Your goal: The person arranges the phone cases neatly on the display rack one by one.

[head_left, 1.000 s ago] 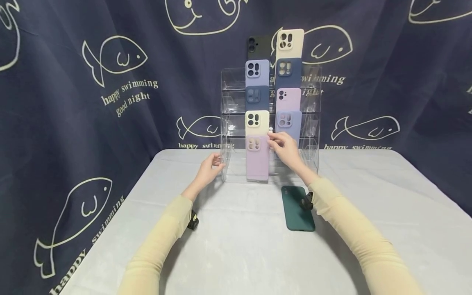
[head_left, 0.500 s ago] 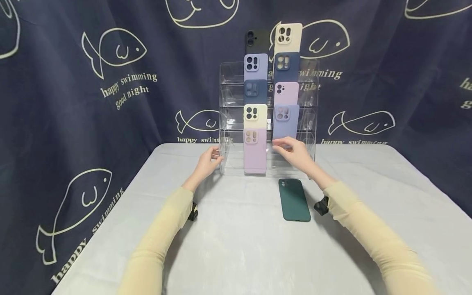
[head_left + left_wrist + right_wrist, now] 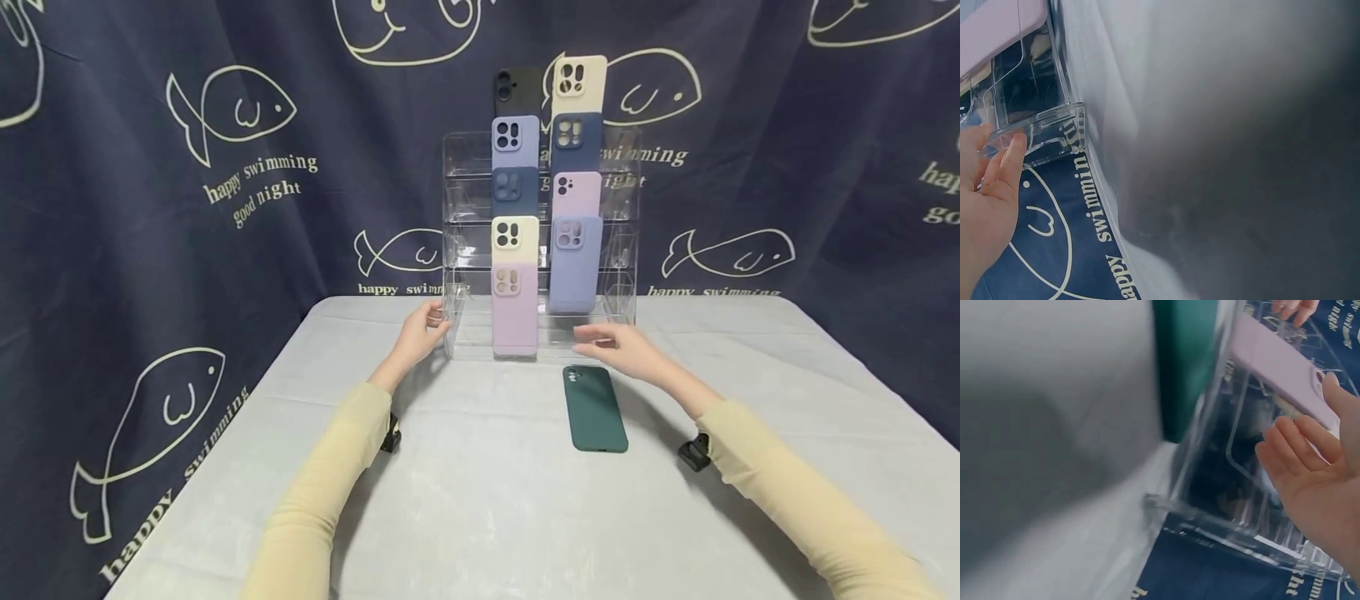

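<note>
My left hand (image 3: 417, 337) grips the left side edge of a clear acrylic tiered display stand (image 3: 471, 333); in the left wrist view, thumb and fingers lie on either side of its clear side panel (image 3: 1054, 134). My right hand (image 3: 621, 348) hovers with nothing in it in front of the stand's lower right, just above the far end of a dark green phone case (image 3: 597, 412) lying on the table. In the right wrist view its fingers (image 3: 1288, 447) are loosely bent. A pink-lilac phone case (image 3: 515, 321) stands at the front left of the rack; a periwinkle case (image 3: 576, 275) stands in the right column.
Behind those two, more phone cases rise in two columns: a black case (image 3: 517, 93) at top left, a cream case (image 3: 588, 87) at top right. A pale cloth covers the table (image 3: 480, 517). A navy curtain (image 3: 360, 108) with fish drawings hangs behind.
My right hand has left the periwinkle case, moving down and to the right toward the green case, so the periwinkle case's lower end shows. My left hand stays at the stand's side.
</note>
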`<state>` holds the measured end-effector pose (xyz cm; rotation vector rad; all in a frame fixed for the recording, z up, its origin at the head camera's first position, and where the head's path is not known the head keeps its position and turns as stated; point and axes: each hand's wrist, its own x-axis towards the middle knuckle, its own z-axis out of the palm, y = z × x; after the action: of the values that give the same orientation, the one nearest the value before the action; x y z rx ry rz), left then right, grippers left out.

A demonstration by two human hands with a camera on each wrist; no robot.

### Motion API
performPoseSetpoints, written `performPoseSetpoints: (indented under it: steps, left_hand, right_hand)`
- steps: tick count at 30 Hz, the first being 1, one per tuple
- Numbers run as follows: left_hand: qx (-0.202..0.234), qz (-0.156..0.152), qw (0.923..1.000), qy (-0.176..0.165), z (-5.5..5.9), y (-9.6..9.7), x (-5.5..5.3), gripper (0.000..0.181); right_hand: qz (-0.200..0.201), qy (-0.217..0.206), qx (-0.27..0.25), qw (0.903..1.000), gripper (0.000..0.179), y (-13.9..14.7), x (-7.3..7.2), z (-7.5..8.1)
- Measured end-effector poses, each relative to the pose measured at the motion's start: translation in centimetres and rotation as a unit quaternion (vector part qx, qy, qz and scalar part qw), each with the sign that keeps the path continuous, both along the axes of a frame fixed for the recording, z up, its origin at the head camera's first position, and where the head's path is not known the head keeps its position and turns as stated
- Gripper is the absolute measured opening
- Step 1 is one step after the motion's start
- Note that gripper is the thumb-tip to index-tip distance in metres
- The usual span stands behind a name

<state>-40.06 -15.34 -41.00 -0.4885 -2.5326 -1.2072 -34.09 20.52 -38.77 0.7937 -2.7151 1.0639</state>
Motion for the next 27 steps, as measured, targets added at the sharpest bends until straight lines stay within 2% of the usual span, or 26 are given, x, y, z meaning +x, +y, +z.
performPoseSetpoints:
  steps: [4, 11, 15, 23, 27]
  left_hand:
    - [0.002, -0.004, 1.0000, 0.004, 0.0, 0.1, -0.1, 0.041]
    - [0.004, -0.004, 1.0000, 0.001, 0.0, 0.2, 0.0, 0.042]
    - [0.005, -0.003, 1.0000, -0.001, -0.1, 0.1, 0.1, 0.043]
    - [0.003, -0.004, 1.0000, 0.004, -0.2, 0.0, 0.1, 0.043]
    - [0.005, -0.003, 1.0000, 0.001, -0.3, -0.1, 0.0, 0.043]
  right_hand:
    - [0.010, -0.020, 0.011, 0.9997, 0.048, 1.0, 0.2, -0.9]
    - [0.006, -0.024, 0.031, 0.9992, 0.050, 2.3, 0.0, -2.1]
    - [0.012, -0.052, 0.050, 0.9973, 0.054, 2.7, -0.1, -2.7]
    - [0.020, -0.074, 0.123, 0.9895, 0.070, 2.6, -0.1, -3.1]
    - [0.021, -0.075, 0.129, 0.9886, 0.076, 2.3, 0.0, -3.1]
